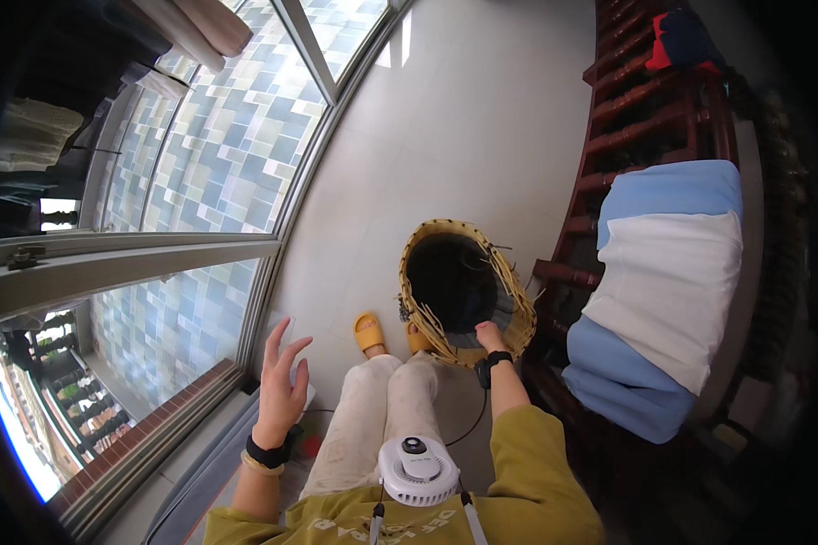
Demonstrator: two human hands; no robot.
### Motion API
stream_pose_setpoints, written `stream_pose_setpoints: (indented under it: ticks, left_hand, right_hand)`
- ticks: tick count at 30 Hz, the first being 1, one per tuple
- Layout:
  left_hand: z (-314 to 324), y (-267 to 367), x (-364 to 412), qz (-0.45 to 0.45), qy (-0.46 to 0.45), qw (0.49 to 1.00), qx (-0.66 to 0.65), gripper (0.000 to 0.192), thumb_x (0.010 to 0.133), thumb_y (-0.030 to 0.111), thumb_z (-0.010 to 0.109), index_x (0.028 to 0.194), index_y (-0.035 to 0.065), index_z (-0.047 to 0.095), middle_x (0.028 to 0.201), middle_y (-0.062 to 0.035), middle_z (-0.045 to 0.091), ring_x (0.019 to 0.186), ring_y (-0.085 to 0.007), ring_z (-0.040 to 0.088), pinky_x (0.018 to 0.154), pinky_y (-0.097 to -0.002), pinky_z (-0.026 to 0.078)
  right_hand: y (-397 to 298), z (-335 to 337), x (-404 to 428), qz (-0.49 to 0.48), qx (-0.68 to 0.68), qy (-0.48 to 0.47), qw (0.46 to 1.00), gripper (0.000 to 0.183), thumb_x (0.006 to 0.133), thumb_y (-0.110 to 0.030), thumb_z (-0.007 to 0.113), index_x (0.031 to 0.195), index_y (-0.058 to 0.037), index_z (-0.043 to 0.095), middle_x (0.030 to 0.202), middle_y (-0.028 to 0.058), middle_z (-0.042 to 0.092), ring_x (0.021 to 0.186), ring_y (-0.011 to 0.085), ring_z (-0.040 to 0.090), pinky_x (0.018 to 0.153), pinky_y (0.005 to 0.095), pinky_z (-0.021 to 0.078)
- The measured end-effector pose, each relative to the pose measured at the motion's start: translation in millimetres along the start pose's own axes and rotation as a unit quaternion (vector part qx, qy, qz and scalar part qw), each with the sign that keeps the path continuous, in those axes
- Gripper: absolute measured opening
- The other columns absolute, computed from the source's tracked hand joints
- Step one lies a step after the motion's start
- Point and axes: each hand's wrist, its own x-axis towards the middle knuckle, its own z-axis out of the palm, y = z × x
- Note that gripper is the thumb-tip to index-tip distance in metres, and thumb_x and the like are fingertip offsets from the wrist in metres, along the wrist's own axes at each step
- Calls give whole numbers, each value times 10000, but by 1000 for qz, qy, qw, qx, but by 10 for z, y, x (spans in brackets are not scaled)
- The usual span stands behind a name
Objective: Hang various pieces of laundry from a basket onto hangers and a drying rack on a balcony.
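My left hand [283, 388] is raised with its fingers apart and nothing in it, close to the sliding door's lower frame. It wears a black wrist strap and a pale bangle. Over the near part of a tall woven basket [409, 272] is my right hand [489, 336], fingers curled in; whether it pinches something is hidden. The basket stands on the floor in front of my right foot. Its yellowish rim is frayed, with loose strands sticking out on the right. Dark inside, its contents cannot be made out. A black device is strapped to my right wrist.
To the left are glass sliding doors [283, 238] with metal frames. A dark red wooden bench [566, 272] lines the right, bearing a blue and white cloth [668, 272]. A white portable fan [419, 470] hangs at my chest. Yellow slippers [368, 332] are on my feet.
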Motion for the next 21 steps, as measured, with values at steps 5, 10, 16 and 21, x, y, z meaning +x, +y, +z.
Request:
stream_pose_setpoints:
  ticks: [5, 10, 16, 21]
  left_hand:
    - [854, -836, 143, -25, 19, 999, -15, 337, 781, -86, 503, 1073, 42, 609, 1388, -173, 398, 1263, -345, 413, 1014, -394, 357]
    - [1177, -1342, -40, -105, 43, 993, 38, 316, 792, -83, 494, 1062, 33, 609, 1384, -155, 412, 1258, -324, 419, 1022, -386, 342]
    - [1278, -1590, -97, -147, 24, 989, 13, 279, 800, -60, 506, 1042, 28, 616, 1372, -164, 425, 1239, -323, 441, 1002, -364, 356]
    - [1193, -1403, -211, -143, -6, 990, 5, 270, 801, -49, 513, 1036, 35, 616, 1354, -172, 445, 1235, -345, 447, 994, -373, 372]
  right_hand:
    - [466, 494, 1296, -15, -266, -138, 954, 255, 886, -155, 502, 1065, -90, 672, 1324, 160, 492, 1241, 359, 420, 982, 411, 406]
    - [205, 1025, 1450, -55, -505, -139, 850, 305, 875, -151, 523, 1158, -112, 629, 1541, 114, 64, 1382, 435, 79, 1018, 653, 278]
    - [598, 915, 1805, -103, -288, 21, 952, 230, 862, -56, 509, 1059, -72, 629, 1405, 165, 328, 1281, 411, 318, 967, 502, 430]
    - [525, 704, 1515, -127, -179, 99, 971, 199, 807, 53, 517, 943, -47, 623, 1029, 181, 610, 975, 356, 583, 844, 405, 493]
